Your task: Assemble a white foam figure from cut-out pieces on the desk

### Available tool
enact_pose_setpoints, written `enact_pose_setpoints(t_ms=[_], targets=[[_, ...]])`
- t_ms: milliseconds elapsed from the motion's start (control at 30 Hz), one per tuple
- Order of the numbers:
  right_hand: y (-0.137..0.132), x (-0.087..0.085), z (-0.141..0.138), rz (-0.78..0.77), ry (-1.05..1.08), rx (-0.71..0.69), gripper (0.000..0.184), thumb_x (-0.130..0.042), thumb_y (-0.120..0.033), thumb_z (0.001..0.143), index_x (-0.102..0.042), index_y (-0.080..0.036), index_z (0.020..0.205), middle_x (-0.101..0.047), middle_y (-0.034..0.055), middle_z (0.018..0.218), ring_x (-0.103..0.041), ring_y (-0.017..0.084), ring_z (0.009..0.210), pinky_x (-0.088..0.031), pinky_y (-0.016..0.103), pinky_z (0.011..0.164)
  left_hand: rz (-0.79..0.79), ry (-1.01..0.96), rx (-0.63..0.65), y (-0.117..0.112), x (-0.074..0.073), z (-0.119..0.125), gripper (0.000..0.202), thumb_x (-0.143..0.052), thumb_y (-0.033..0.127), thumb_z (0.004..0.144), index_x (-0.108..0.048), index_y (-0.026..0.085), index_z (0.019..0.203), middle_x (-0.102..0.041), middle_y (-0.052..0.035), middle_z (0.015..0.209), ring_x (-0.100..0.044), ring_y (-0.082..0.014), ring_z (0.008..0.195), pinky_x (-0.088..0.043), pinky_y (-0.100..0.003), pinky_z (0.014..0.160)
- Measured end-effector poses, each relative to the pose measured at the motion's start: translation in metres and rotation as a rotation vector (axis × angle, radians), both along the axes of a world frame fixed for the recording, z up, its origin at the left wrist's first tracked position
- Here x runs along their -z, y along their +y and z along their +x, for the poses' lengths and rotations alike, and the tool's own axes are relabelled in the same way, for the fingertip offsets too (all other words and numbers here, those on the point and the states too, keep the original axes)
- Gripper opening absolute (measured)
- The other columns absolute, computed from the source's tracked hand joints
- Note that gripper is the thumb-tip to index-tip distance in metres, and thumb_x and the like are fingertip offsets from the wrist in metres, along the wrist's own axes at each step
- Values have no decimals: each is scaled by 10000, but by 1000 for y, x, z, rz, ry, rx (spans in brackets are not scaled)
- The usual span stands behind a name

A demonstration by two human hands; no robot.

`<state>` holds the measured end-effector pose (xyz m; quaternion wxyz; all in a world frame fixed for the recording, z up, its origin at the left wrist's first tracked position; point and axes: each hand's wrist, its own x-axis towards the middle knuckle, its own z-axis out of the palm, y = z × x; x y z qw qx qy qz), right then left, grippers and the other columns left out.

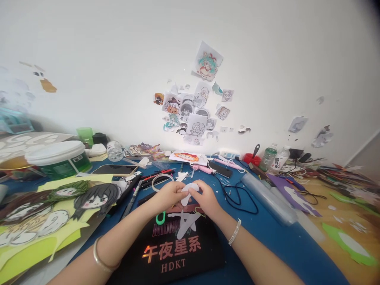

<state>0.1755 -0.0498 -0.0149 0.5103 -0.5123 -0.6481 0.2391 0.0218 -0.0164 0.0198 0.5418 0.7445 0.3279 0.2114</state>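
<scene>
Our left hand (pixel 168 194) and right hand (pixel 205 199) pinch a small white paper cutout (pixel 188 192) — seemingly thin — so our grip, tugging apart, could tear it.

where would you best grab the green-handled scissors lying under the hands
By the green handle loop, the only part of the scissors showing: it pokes out below the left hand onto the black mat. Come from the near side, low, probably hooking a finger through the loop. The blades are hidden beneath both hands and the white paper piece.

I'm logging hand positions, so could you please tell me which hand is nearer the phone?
Left. The left hand is just right of the phone and slightly nearer the camera; the right hand lies farther right, beyond the left.
</scene>
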Motion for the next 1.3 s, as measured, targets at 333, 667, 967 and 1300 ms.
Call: enact_pose_setpoints(t_ms=[333,667,967,1300], targets=[[-11,-28,21,-45,-402,-431,148,-678,-307,674,-610,-199,750,-570,-2,801,-500,166,822,-383,262,735,31,8,-194,17,1,-9,254,-534,411,659,-503,160,685,-658,-28,685,-620,-162,530,-486,-271,520],[-19,-26,18,-57,-506,-647,127,-643,-330,709,-648,-218,650,-572,-17,657,-505,144,721,-390,229,644,4,8,-237,20,2,-10,253,-545,414,639,-495,170,681,-663,-27,663,-620,-181,537,-494,-300,525],[-6,-18,12,-245,304,-297,264,-700,-344,623,-574,-150,750,-579,-13,669,-547,114,617,-409,226,585,-62,-32,-176,7,4,-2,211,-567,362,638,-525,157,663,-604,11,568,-613,-165,544,-490,-274,538],[-4,-7,-1,-60,203,79,70,-601,-164,658,-557,-164,712,-564,-18,586,-552,134,591,-427,252,602,-136,-121,-96,1,11,7,400,-598,501,631,-526,150,809,-633,-19,680,-632,-185,590,-494,-285,562]])
